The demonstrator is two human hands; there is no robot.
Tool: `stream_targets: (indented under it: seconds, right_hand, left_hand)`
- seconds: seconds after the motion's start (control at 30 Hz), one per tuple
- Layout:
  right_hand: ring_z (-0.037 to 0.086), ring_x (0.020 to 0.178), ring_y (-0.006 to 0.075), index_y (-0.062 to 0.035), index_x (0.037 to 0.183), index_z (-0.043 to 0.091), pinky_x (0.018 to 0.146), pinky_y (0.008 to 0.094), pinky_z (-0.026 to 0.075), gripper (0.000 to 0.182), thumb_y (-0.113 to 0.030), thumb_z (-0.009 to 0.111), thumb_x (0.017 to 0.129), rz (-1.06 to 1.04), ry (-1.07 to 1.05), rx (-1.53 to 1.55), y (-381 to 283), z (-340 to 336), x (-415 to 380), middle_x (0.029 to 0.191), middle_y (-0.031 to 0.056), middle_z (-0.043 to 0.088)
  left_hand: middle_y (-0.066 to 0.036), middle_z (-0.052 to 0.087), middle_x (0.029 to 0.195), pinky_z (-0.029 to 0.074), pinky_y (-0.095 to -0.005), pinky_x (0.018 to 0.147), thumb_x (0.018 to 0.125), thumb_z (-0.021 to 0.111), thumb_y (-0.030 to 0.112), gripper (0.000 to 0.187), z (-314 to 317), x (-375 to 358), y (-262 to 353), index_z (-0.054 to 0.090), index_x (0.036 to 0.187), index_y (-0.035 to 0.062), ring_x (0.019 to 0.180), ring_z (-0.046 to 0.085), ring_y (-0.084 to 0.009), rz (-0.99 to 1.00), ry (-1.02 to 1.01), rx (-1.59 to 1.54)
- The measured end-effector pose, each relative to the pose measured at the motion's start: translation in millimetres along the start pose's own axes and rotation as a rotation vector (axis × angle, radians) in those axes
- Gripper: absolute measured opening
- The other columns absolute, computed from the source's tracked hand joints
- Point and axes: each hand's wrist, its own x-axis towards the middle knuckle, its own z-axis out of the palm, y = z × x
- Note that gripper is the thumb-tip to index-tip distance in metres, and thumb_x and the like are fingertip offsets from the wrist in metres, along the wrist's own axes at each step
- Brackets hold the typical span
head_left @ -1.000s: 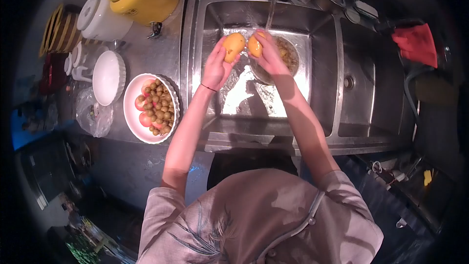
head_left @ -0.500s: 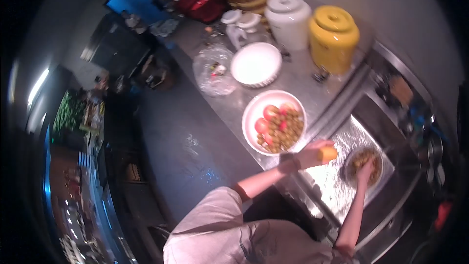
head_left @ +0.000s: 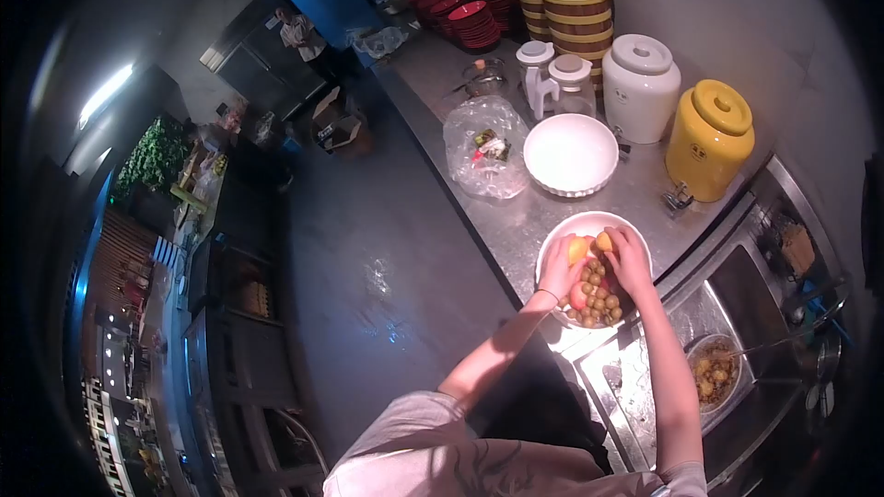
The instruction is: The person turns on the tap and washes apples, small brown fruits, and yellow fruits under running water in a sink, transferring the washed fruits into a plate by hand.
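Observation:
A white fluted bowl point(head_left: 642, 232) stands at the counter's edge beside the sink. Inside it lie several small round brown-green fruits point(head_left: 603, 306) and red round fruits point(head_left: 578, 294), partly covered. My left hand point(head_left: 556, 274) reaches in from the left, its fingers closed around a yellow-orange fruit point(head_left: 577, 249). Over the bowl's right side, my right hand point(head_left: 630, 262) grips another yellow-orange fruit point(head_left: 604, 241). Both fruits are at the far side of the bowl. Down in the sink, a round bowl point(head_left: 689, 350) contains more small fruits and some yellow pieces in water.
Behind the fruit bowl are an empty white bowl point(head_left: 571, 155), a plastic bag point(head_left: 486, 147), glass jugs point(head_left: 573, 85), a white dispenser point(head_left: 642, 87) and a yellow dispenser point(head_left: 709, 140). Red bowls point(head_left: 472, 26) and wooden buckets point(head_left: 578, 18) stand farther back. A person point(head_left: 302, 37) is across the room.
My right hand has left the bowl in the sink and come to the white bowl with a yellow-orange fruit. My left hand has brought its fruit there too. The camera view has shifted.

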Motion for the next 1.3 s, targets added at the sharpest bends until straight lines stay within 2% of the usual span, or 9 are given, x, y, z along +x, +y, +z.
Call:
stream_targets:
  seconds: [0.23, 0.5, 0.8, 0.97, 1.0, 1.07, 1.2, 1.23, 1.3]
  right_hand:
    - [0.042, 0.111, 0.0343, -0.0054, 0.123, 0.042, 0.095, 0.0424, 0.033, 0.054, -0.015, 0.059, 0.072, 0.141, -0.024, -0.264, 9.5, 25.1, 16.0, 0.117, 0.0199, 0.047]
    - [0.047, 0.105, 0.0313, -0.0071, 0.126, 0.038, 0.093, 0.0403, 0.035, 0.055, -0.015, 0.058, 0.075, 0.219, -0.168, -0.165, 25.7, 26.1, 14.4, 0.108, 0.0175, 0.053]
    - [0.048, 0.105, 0.0333, -0.0030, 0.113, 0.050, 0.091, 0.0380, 0.037, 0.036, -0.008, 0.053, 0.077, 0.125, 0.178, 0.117, 30.0, 1.9, -17.6, 0.110, 0.0186, 0.052]
    - [0.056, 0.093, 0.0253, -0.0010, 0.096, 0.055, 0.077, 0.0318, 0.044, 0.020, 0.002, 0.048, 0.078, 0.321, 0.521, 0.210, 61.5, -42.2, -154.1, 0.098, 0.0137, 0.058]
    - [0.056, 0.091, 0.0245, -0.0010, 0.095, 0.056, 0.075, 0.0317, 0.044, 0.019, 0.002, 0.048, 0.078, 0.468, 0.561, 0.189, 75.9, -48.1, -197.3, 0.096, 0.0129, 0.058]
    - [0.056, 0.089, 0.0238, -0.0012, 0.094, 0.056, 0.074, 0.0320, 0.044, 0.018, 0.001, 0.048, 0.078, 0.692, 0.625, 0.104, 117.7, -48.9, -284.6, 0.095, 0.0122, 0.059]
    - [0.056, 0.077, 0.0164, -0.0031, 0.094, 0.055, 0.060, 0.0288, 0.044, 0.021, 0.004, 0.049, 0.075, 1.006, 0.735, -0.227, 174.6, -49.6, -435.1, 0.081, 0.0079, 0.058]
    - [0.056, 0.076, 0.0159, -0.0022, 0.094, 0.055, 0.058, 0.0286, 0.043, 0.022, 0.005, 0.049, 0.074, 1.041, 0.725, -0.073, 160.3, -79.4, -422.7, 0.079, 0.0084, 0.057]
    - [0.056, 0.072, 0.0171, -0.0004, 0.093, 0.055, 0.064, 0.0283, 0.044, 0.022, 0.006, 0.048, 0.073, 1.047, 0.769, -0.106, 171.1, -86.8, -447.5, 0.075, 0.0087, 0.056]
  left_hand:
    - [-0.015, 0.040, 0.120, 0.034, -0.0401, 0.092, 0.076, 0.060, 0.022, 0.058, 4.8, 10.2, -25.2, 0.036, 0.125, 0.0024, 0.108, 0.041, -0.0331, 0.020, -0.006, 0.173]
    - [-0.014, 0.039, 0.121, 0.029, -0.0424, 0.090, 0.072, 0.062, 0.027, 0.068, 7.9, 13.2, 7.1, 0.032, 0.128, 0.0031, 0.113, 0.035, -0.0268, -0.078, -0.095, 0.503]
    - [-0.019, 0.034, 0.125, 0.027, -0.0465, 0.090, 0.073, 0.058, 0.022, 0.057, 18.3, 24.6, 25.0, 0.036, 0.123, 0.0023, 0.119, 0.030, -0.0327, 0.011, -0.118, 0.395]
    - [-0.020, 0.046, 0.110, 0.036, -0.0416, 0.084, 0.076, 0.053, 0.016, 0.045, 45.8, 7.6, 75.4, 0.042, 0.116, 0.0007, 0.104, 0.043, -0.0357, 0.089, -0.155, 0.404]
    - [-0.019, 0.050, 0.103, 0.037, -0.0434, 0.083, 0.077, 0.050, 0.013, 0.036, 37.6, 2.5, 106.2, 0.046, 0.111, 0.0010, 0.096, 0.047, -0.0354, 0.340, -0.077, 0.466]
    - [-0.016, 0.049, 0.108, 0.035, -0.0407, 0.084, 0.070, 0.055, 0.004, 0.038, 73.1, -3.2, 120.1, 0.049, 0.107, 0.0051, 0.100, 0.046, -0.0311, 0.424, -0.160, 0.081]
    - [-0.011, 0.045, 0.116, 0.027, -0.0416, 0.090, 0.070, 0.056, 0.005, 0.035, 148.3, -36.0, 166.4, 0.053, 0.104, 0.0104, 0.109, 0.040, -0.0291, 0.457, -0.486, -0.089]
    - [-0.010, 0.046, 0.113, 0.027, -0.0396, 0.090, 0.071, 0.055, 0.005, 0.032, 178.0, -44.6, 175.2, 0.053, 0.102, 0.0105, 0.107, 0.041, -0.0278, 0.428, -0.554, -0.059]
    - [-0.008, 0.047, 0.109, 0.030, -0.0381, 0.089, 0.070, 0.056, 0.005, 0.031, 229.2, -72.6, 180.3, 0.053, 0.100, 0.0100, 0.105, 0.042, -0.0269, 0.409, -0.746, -0.117]
